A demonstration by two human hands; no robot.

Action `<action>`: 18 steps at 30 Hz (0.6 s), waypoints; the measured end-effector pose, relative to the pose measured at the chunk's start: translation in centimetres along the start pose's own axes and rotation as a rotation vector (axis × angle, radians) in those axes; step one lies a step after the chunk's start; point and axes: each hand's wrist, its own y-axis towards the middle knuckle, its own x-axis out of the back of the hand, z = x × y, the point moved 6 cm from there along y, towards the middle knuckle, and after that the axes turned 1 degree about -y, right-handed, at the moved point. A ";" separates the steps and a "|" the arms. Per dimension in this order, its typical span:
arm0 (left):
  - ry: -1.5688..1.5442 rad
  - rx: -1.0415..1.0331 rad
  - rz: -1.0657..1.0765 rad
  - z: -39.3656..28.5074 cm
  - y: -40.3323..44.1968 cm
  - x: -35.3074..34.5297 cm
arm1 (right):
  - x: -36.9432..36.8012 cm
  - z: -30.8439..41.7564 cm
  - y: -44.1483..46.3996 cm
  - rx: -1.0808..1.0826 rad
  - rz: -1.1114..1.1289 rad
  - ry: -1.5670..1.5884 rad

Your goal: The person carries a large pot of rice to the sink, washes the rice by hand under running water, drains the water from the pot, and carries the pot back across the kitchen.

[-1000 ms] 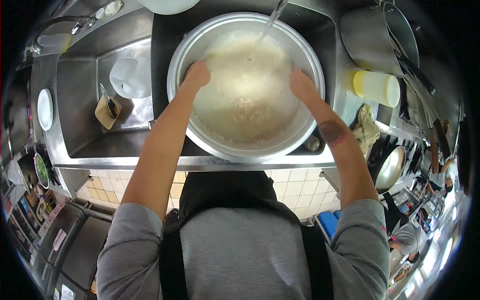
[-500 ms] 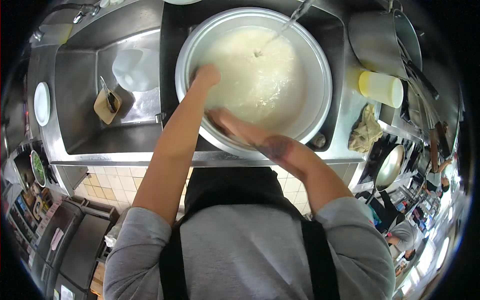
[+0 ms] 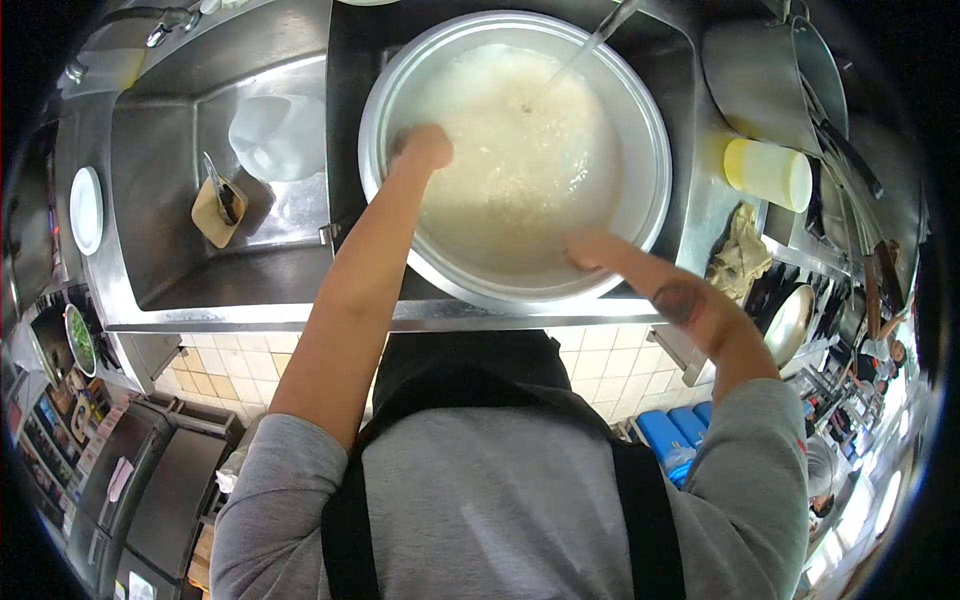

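Grip unclear: left hand (image 3: 428, 147) and right hand (image 3: 592, 250) both reach inside the bowl (image 3: 500, 296).
Head view: left hand is near the left inner wall, right hand slants into the near right side, blurred; I cannot tell whether either holds anything. The bowl rests in the right-hand sink (image 3: 365, 45), with pale grains (image 3: 515, 200) in cloudy water (image 3: 480, 110) and a stream (image 3: 603, 32) falling in at its far right. Overflow seems the main risk if the stream overfills it, carrying grains over the rim. A brisk right-hand sweep could also slop water.
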 end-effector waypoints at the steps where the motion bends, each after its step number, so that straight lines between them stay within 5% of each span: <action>1: 0.005 0.015 0.049 -0.5 -0.9 0.5 | 0.0 -2.2 -0.2 -0.037 -0.092 -0.162; 3: -0.086 0.060 -0.124 -0.5 -1.3 1.1 | 6.4 -2.7 -1.9 -0.242 -0.094 -0.555; 5: -0.182 0.112 -0.301 -0.7 -3.0 2.6 | 4.5 -10.0 1.9 -0.343 -0.448 -0.484; 6: -0.217 0.137 -0.347 -1.6 -4.9 4.1 | 5.9 -10.6 2.7 -0.340 -0.446 -0.484; 8: -0.251 0.162 -0.396 -2.7 -5.6 4.7 | 9.0 -12.2 2.9 -0.597 -0.602 0.425; 11: -0.292 0.389 -0.216 -1.7 -3.5 -0.1 | 9.6 -9.0 2.2 -0.857 -0.929 0.382; 12: -0.379 0.372 -0.045 -1.5 -2.4 -2.9 | 10.4 -7.9 2.0 -0.856 -0.931 0.383; 14: -0.461 0.352 0.136 -2.0 -2.7 -5.2 | 9.3 -5.8 2.6 -0.827 -0.398 0.728; 18: -1.201 0.351 0.320 -6.5 -8.2 -5.8 | 6.7 -3.8 5.6 -0.780 -0.296 0.591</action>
